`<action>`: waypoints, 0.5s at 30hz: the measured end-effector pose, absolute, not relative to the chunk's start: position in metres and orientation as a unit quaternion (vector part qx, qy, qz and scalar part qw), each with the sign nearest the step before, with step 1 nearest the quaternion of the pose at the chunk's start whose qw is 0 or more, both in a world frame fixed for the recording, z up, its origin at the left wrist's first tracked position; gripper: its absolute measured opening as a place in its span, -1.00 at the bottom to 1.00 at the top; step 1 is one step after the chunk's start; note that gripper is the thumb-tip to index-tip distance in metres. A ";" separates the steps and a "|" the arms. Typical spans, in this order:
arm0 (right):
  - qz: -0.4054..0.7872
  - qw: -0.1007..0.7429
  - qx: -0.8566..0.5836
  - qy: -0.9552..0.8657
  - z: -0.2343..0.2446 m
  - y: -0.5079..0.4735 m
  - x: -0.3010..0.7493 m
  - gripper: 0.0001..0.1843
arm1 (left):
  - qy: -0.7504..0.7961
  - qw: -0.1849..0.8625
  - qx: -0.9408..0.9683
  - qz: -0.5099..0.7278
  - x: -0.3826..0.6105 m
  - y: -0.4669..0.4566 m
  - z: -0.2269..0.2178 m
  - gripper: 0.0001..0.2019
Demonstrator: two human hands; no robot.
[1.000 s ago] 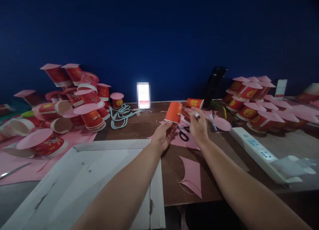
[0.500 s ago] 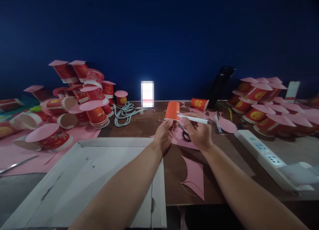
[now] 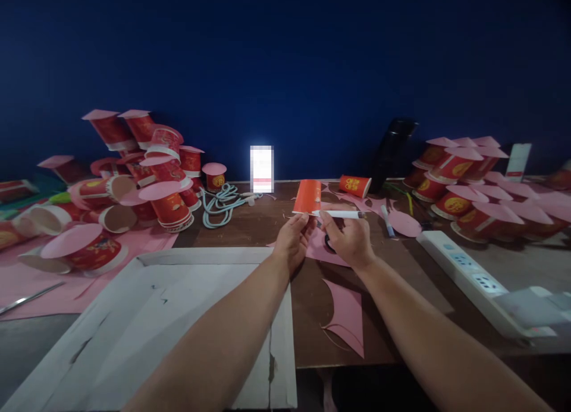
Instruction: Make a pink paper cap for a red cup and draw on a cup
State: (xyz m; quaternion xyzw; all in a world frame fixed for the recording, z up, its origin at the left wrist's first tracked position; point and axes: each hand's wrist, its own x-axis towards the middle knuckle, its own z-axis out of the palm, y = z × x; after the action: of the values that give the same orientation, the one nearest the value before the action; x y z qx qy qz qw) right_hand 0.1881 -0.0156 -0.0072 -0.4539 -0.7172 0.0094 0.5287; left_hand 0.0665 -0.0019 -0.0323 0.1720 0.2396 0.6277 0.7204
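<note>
In the middle of the head view, my left hand is closed on the rim end of a red paper cup. The cup is tilted, its plain side facing me. My right hand pinches a white marker pen, which lies nearly level with its tip pointing left at the cup's lower right edge. Whether the tip touches the cup I cannot tell. Under my right hand, scissors show only a piece of a black handle, on pink paper.
Red cups with pink paper discs are piled at left and stacked at right. A white cardboard tray lies front left. A power strip, a lying cup, a black bottle and a coiled cable surround my hands.
The pen in my right hand has moved left and slightly down, towards the rim end of the cup. My left hand keeps its hold on the cup. The view has shifted slightly.
</note>
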 end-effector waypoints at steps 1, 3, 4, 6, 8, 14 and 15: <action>0.010 0.529 -0.453 -0.718 -0.007 -0.016 0.188 -0.84 | 0.240 0.720 0.172 0.628 0.067 -0.002 -0.032 -0.96; 0.011 0.527 -0.453 -0.719 -0.007 -0.016 0.188 -0.84 | 0.241 0.720 0.172 0.628 0.067 -0.001 -0.033 -0.96; 0.011 0.526 -0.453 -0.720 -0.007 -0.016 0.188 -0.84 | 0.242 0.719 0.173 0.628 0.067 -0.001 -0.034 -0.96; 0.014 0.524 -0.453 -0.721 -0.006 -0.017 0.188 -0.84 | 0.241 0.719 0.175 0.628 0.067 0.000 -0.035 -0.96; 0.019 0.524 -0.453 -0.721 -0.006 -0.017 0.187 -0.84 | 0.239 0.720 0.175 0.628 0.067 0.000 -0.035 -0.96; 0.017 0.522 -0.452 -0.723 -0.006 -0.017 0.187 -0.84 | 0.236 0.721 0.176 0.628 0.067 -0.001 -0.034 -0.96; 0.016 0.521 -0.451 -0.724 -0.006 -0.017 0.187 -0.84 | 0.237 0.720 0.176 0.628 0.067 -0.001 -0.034 -0.96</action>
State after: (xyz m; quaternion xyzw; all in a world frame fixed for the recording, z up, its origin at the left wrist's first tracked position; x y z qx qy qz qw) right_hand 0.1871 -0.0173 -0.0059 -0.4510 -0.7242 0.0158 0.5214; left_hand 0.0672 -0.0010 -0.0338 0.1757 0.2371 0.6276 0.7204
